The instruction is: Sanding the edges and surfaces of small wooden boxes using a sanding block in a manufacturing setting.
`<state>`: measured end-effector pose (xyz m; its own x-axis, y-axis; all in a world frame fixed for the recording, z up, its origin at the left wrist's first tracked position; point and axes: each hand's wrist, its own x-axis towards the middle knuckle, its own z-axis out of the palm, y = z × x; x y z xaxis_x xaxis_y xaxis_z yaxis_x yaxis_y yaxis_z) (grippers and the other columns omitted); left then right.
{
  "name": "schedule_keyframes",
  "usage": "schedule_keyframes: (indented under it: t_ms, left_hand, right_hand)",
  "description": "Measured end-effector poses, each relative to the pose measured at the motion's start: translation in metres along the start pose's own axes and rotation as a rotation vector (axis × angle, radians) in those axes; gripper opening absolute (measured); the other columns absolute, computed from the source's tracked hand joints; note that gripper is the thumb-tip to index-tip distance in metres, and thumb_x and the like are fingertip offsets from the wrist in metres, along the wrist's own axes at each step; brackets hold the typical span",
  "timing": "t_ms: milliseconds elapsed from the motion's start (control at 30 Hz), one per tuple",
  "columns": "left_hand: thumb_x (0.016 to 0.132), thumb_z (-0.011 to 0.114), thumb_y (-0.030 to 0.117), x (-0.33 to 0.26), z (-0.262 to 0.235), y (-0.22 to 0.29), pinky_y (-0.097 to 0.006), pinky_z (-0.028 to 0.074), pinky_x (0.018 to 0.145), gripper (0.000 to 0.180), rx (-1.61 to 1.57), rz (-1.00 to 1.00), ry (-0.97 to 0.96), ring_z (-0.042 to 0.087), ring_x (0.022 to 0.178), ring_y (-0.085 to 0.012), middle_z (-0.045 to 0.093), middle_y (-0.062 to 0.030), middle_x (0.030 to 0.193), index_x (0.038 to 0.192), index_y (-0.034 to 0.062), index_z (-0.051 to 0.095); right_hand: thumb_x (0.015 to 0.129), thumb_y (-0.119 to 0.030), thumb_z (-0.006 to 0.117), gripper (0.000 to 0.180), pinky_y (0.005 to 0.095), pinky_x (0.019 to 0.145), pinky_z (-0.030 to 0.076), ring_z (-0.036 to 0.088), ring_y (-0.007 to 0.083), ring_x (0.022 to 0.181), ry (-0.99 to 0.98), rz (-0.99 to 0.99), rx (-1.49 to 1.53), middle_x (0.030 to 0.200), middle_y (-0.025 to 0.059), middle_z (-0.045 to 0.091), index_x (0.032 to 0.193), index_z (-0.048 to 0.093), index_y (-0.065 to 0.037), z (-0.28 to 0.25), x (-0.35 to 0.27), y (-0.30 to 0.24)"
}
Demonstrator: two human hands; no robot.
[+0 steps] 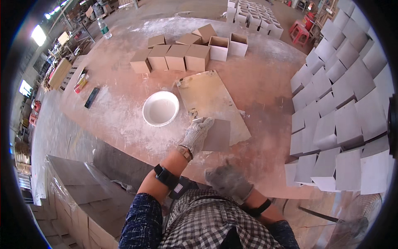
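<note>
My left hand [196, 135], in a white knitted glove, grips the left side and far edge of a grey box [218, 136]. The box sits at the near corner of a worn, yellowish board [207, 94] lying flat on the table. My right hand [230, 181], in a grey glove, is apart from the box, closer to my checked apron. Motion smears its fingers, and I cannot make out anything in them. Just beyond my left hand and to its left stands a white bowl [144, 108] of pale, whitish material.
Brown boxes [176, 57] and two pale open ones [238, 45] stand at the table's far side. Stacked pale grey boxes [327, 124] rise at the right. A dark oblong thing [91, 98] and a bottle [104, 29] are at left. A plastic-wrapped brown stack [78, 182] stands near left.
</note>
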<state>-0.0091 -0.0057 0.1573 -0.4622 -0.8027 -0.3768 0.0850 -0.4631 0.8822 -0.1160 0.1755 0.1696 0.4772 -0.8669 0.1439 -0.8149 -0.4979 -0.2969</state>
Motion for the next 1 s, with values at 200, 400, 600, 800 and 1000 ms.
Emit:
schedule_keyframes:
  t_ms: [200,400,600,800,1000]
  left_hand:
    - [0.093,0.057,0.021,0.013,0.003,0.001,-0.029,0.051,0.063,0.016,-0.080,-0.082,-0.081,0.060,0.075,-0.0132,0.062,-0.0029,0.088,0.097,0.0068,0.062]
    - [0.092,0.058,0.022,0.021,0.022,0.008,-0.033,0.052,0.061,0.017,-0.134,-0.139,-0.077,0.061,0.075,-0.0166,0.063,-0.0057,0.086,0.096,0.0053,0.062]
    - [0.093,0.052,0.020,0.069,-0.005,-0.048,-0.033,0.049,0.075,0.022,0.349,0.322,-0.047,0.061,0.085,-0.0204,0.063,-0.0066,0.092,0.100,0.0014,0.061]
    - [0.091,0.047,0.010,0.058,-0.021,-0.039,-0.037,0.049,0.080,0.022,0.649,0.410,-0.074,0.061,0.095,-0.0312,0.063,-0.0171,0.100,0.107,0.0015,0.060]
    - [0.092,0.050,0.011,0.047,-0.006,-0.021,-0.035,0.050,0.077,0.018,1.164,0.869,0.005,0.063,0.088,-0.0259,0.065,-0.0122,0.096,0.104,0.0041,0.061]
  right_hand:
    - [0.086,-0.031,0.054,0.029,0.0460,0.075,0.046,0.057,0.0273,0.074,0.217,0.178,-0.232,0.087,0.0115,0.057,0.106,0.057,-0.011,-0.031,0.032,0.051]
    - [0.084,-0.026,0.054,0.025,0.0438,0.066,0.046,0.057,0.0278,0.073,0.231,0.230,-0.262,0.085,0.0119,0.056,0.103,0.055,-0.011,-0.009,0.059,0.065]
    - [0.085,-0.022,0.050,0.020,0.0427,0.062,0.048,0.059,0.0293,0.076,-0.061,-0.129,-0.255,0.081,0.0128,0.060,0.099,0.058,-0.010,0.019,0.021,0.010]
    - [0.081,-0.022,0.060,0.014,0.0391,0.054,0.045,0.056,0.0209,0.064,0.103,0.062,0.186,0.068,0.0051,0.054,0.087,0.060,-0.010,0.015,-0.008,0.038]
    - [0.085,-0.017,0.060,0.010,0.0372,0.058,0.046,0.055,0.0252,0.065,0.429,0.494,0.327,0.071,0.0085,0.054,0.084,0.057,-0.008,0.002,-0.005,0.047]
